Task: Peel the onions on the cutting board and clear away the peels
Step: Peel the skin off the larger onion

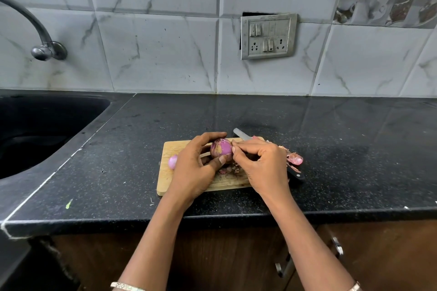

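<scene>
The left hand (194, 168) grips a partly skinned onion (221, 147) over the cutting board (170, 149) while the right hand (262, 165) pinches its skin. A second onion (172, 161) at the board's left edge looks peeled. The peels (294, 159) beside the board on the surface (343, 160) are not yet cleared.

A black speckled countertop (260, 113) bears a wooden cutting board (170, 149), onion peels (295, 159) and a knife (296, 175).
</scene>
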### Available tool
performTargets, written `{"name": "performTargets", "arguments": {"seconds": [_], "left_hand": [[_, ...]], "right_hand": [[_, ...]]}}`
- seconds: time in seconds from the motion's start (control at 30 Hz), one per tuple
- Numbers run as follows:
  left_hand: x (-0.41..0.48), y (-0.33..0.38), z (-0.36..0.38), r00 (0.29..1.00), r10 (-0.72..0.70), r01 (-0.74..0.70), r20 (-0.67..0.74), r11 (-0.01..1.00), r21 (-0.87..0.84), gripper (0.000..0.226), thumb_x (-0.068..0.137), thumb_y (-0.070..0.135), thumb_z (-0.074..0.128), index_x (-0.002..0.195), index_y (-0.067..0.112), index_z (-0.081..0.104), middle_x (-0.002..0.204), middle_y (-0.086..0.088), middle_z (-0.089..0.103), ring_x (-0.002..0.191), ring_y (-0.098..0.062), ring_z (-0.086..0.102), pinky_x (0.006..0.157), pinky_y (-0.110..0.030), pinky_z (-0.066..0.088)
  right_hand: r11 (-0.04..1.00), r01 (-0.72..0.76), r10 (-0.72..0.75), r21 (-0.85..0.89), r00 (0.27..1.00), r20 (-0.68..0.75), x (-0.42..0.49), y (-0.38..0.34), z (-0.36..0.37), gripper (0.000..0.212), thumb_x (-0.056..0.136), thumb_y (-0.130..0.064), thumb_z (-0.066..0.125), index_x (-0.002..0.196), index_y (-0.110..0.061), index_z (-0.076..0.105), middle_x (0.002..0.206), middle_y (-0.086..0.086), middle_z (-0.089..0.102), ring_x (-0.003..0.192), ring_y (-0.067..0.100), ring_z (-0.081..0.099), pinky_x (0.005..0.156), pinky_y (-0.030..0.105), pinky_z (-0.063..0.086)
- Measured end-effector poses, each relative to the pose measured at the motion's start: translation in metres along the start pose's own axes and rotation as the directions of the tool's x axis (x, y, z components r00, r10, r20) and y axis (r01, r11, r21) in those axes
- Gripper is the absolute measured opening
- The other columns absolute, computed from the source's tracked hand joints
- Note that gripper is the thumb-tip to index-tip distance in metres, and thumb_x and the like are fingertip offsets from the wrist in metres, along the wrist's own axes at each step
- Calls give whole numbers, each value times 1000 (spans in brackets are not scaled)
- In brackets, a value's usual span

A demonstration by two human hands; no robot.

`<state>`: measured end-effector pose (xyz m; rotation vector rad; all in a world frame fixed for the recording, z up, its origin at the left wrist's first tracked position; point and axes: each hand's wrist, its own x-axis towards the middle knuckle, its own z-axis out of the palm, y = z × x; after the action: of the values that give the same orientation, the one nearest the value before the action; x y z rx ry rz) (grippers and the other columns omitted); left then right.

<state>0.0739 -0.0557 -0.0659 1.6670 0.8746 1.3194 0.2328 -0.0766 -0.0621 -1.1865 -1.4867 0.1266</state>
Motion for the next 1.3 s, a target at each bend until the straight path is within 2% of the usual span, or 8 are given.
{"name": "performTargets", "arguments": {"seconds": [0.17, 0.33, 0.67, 0.77, 0.87, 1.0, 1.13, 1.3], "left_hand": [[-1, 1, 0, 1000, 6, -6, 3, 1000, 3, 42, 87, 6, 77, 124, 25, 68, 124, 2, 68, 114, -8, 65, 96, -33, 58], [0, 1, -1, 1000, 0, 0, -2, 1000, 11, 42, 88, 3, 75, 124, 23, 68, 124, 3, 68, 113, -8, 65, 96, -34, 58], [0, 1, 0, 1000, 4, -4, 5, 1000, 11, 44, 85, 1, 77, 122, 23, 69, 123, 1, 68, 113, -9, 66, 94, -29, 58], [0, -1, 0, 1000, 6, -6, 4, 1000, 27, 44, 85, 3, 78, 122, 26, 69, 122, 3, 69, 113, -8, 65, 94, -31, 58], [-1, 1, -1, 1000, 5, -5, -1, 999, 43, 46, 87, 6, 77, 126, 29, 67, 122, 6, 70, 114, -6, 65, 96, -29, 57], [-2, 4, -1, 1000, -8, 8, -3, 996, 84, 53, 91, 3, 70, 135, 32, 63, 122, 8, 71, 111, 1, 65, 94, -20, 54], [-1, 2, -2, 1000, -16, 14, 20, 996, 87, 56, 90, 5, 73, 136, 34, 61, 121, 7, 72, 109, -1, 67, 98, -30, 56], [1, -4, 0, 998, 64, -56, -24, 967, 249, 60, 74, 29, 86, 127, 45, 64, 119, 14, 65, 112, -8, 65, 98, -40, 56]], "right_hand": [[999, -5, 4, -44, 1000, -21, 0, -2, 0, 11, 83, -7, 77, 91, -12, 82, 86, -4, 78, 86, 0, 68, 80, -5, 37], [999, -41, 41, 26, 999, 4, 0, -2, 0, 14, 82, -14, 82, 96, -12, 82, 90, -6, 78, 87, -6, 70, 79, 1, 44], [1000, -18, 18, -17, 1000, -22, 0, -5, -1, 9, 83, -7, 77, 86, -13, 83, 79, -7, 78, 73, 0, 70, 77, -4, 38], [998, -32, 31, -46, 999, -38, -1, -7, -1, 11, 81, -7, 76, 87, -14, 83, 77, -11, 76, 75, -3, 69, 74, -2, 41], [997, -63, 61, -50, 997, -56, -2, -7, -3, 15, 80, -6, 75, 88, -17, 82, 77, -19, 70, 82, -18, 62, 73, -1, 42], [997, -78, 79, 17, 996, -37, -2, -8, -3, 14, 81, -9, 76, 88, -19, 81, 82, -15, 75, 80, -2, 71, 71, 17, 56], [996, -74, 74, 48, 997, 6, -2, -9, -2, 8, 81, -13, 82, 88, -17, 81, 81, -13, 76, 75, 0, 71, 70, 17, 56], [996, -26, 22, 86, 999, 49, 0, -5, -4, 8, 80, -6, 81, 80, -14, 81, 77, -10, 76, 81, 6, 70, 76, 18, 53]]}}
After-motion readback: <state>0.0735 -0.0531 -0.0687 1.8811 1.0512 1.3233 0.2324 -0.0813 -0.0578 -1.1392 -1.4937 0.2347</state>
